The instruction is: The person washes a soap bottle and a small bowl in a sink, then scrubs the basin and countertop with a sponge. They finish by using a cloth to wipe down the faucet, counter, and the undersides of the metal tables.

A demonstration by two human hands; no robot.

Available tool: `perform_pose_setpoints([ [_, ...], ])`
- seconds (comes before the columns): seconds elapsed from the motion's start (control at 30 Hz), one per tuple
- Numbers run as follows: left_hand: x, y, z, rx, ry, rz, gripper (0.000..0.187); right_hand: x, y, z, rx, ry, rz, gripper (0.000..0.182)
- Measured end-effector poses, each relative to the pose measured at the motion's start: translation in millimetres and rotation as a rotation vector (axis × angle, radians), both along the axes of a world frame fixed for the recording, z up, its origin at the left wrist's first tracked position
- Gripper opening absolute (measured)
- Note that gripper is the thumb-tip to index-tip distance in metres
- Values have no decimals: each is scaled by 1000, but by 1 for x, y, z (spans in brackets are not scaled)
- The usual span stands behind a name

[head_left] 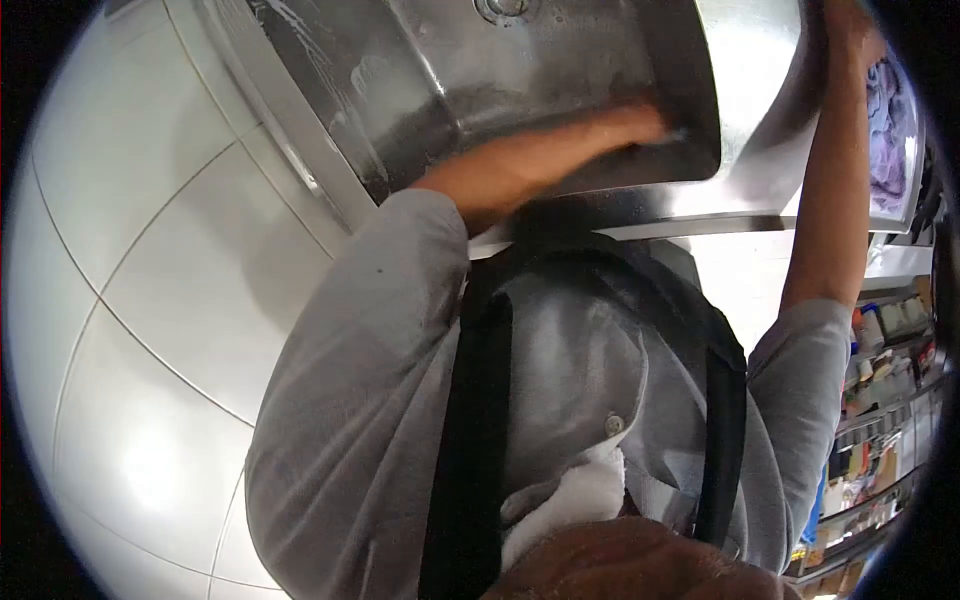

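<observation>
My left hand (648,124) reaches across into a stainless steel sink (560,60), low over its near right part. Motion smears the fingers, so what they hold, if anything, cannot be made out; a small pale blur shows at the fingertips. My right hand (853,38) is at the upper right edge of the view, beside a pale plastic tub (912,190) with purple cloth (886,135) in it. Its fingers are mostly cut off by the dark border, and their grip is hidden.
A round drain (503,8) shows at the sink's top edge. Wet streaks mark its left wall. White tiles (150,250) cover the wall at left. A metal ledge (755,90) runs right of the sink. Shelves (890,390) with many small items stand at the far right.
</observation>
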State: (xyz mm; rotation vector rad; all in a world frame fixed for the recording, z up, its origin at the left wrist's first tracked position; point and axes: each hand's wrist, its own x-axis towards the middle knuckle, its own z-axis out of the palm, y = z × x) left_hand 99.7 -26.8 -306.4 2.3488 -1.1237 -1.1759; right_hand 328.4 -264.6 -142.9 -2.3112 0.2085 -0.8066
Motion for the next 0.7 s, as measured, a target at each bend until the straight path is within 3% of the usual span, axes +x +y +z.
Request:
perform_pose_setpoints([
  [0.03, 21, -28, 82, 79, 28, -11, 25, -1, 6, 3, 10, -69, 17, 27],
  [0.1, 1, 49, 150, 24, 626, 827, 26, 0, 7, 5, -45, -42, 18, 26],
  [0.13, -32, 106, 124, 154, 599, 832, 33, 4, 5, 1, -64, -33, 8, 26],
  [0.17, -64, 175, 96, 107, 609, 654, 58, 8, 2, -4, -75, -59, -11, 29],
  [0.23, -47, 192, 150, 57, 740, 725, 51, 15, -32, -27, -220, 105, -26, 40],
  [0.3, -24, 156, 160, 124, 476, 493, 44, 14, -23, -18, -279, 185, -147, 52],
  [0.33, -18, 119, 136, 78, 839, 879, 39, 12, -20, -17, -307, 224, -139, 50],
  [0.37, -23, 73, 106, -152, 885, 1125, 39, 10, -20, -17, -341, 248, -138, 49],
  [0.4, -7, 27, 79, -429, 907, 1363, 39, 10, -29, -18, -310, 43, -6, 49],
  [0.47, 18, -3, 129, -771, 1053, 1496, 41, 8, -27, -15, -310, 46, 7, 49],
  [0.53, 37, -31, 130, -699, 161, 1528, 42, 14, -41, -25, -511, 27, 14, 46],
  [0.57, 84, -23, 138, -1048, 281, 1626, 41, 13, -35, -20, -472, 91, 46, 45],
  [0.6, 124, -9, 122, -921, -207, 1540, 43, 8, -27, -12, -428, 155, 73, 44],
  [0.63, 162, -8, 77, -928, -298, 1548, 42, 5, -28, -13, -468, 142, 69, 44],
  [0.67, 163, -22, 43, -789, -330, 1701, 44, 2, -29, -14, -509, 126, 66, 44],
  [0.7, 133, -32, 31, -673, -72, 1753, 43, 4, -29, -14, -547, 103, 68, 43],
])
